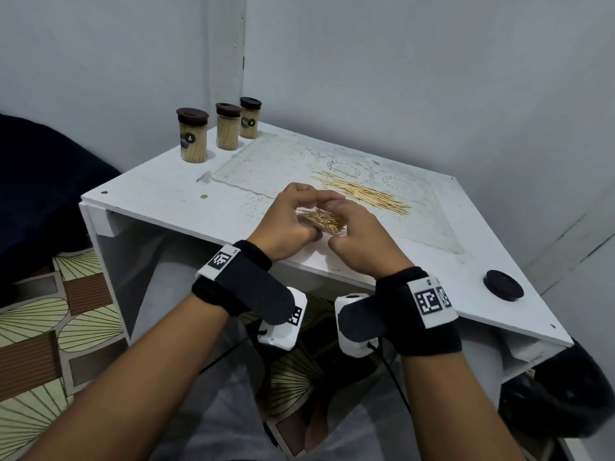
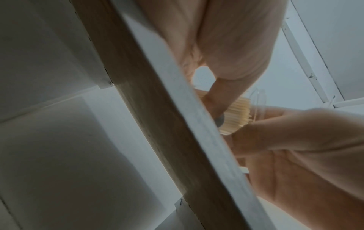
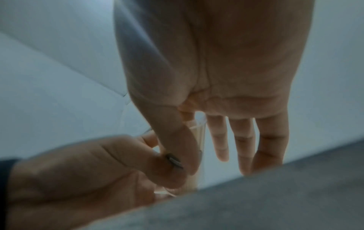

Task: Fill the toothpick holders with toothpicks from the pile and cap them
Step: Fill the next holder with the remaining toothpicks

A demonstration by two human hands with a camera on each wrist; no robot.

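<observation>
Head view: both hands meet over the near edge of the white tabletop (image 1: pixel 166 194). Left hand (image 1: pixel 286 221) has its fingers curled round a clear toothpick holder (image 1: pixel 321 221), held tilted, part full of toothpicks. Right hand (image 1: pixel 362 241) is at the holder's open end, thumb & index on it. Loose toothpick pile (image 1: pixel 362 193) lies just beyond the hands on a lace mat (image 1: pixel 266 161). Three capped holders (image 1: pixel 194 134) stand full at the far left corner. One dark cap (image 1: pixel 503 285) lies alone near the right edge, well apart from the hands.

Left wrist view: looking up past the tabletop edge (image 2: pixel 177 124); left fingers (image 2: pixel 218 99) wrap the holder (image 2: pixel 258 101), toothpick ends (image 2: pixel 238 115) showing inside the clear wall. Right hand's palm (image 2: pixel 295 155) sits below.

Right wrist view: blurry. Right thumb (image 3: pixel 177 147) presses the holder's clear side (image 3: pixel 199 140), other 3 fingers (image 3: pixel 244 140) hang straight. Left hand (image 3: pixel 78 179) grips from below-left.
</observation>
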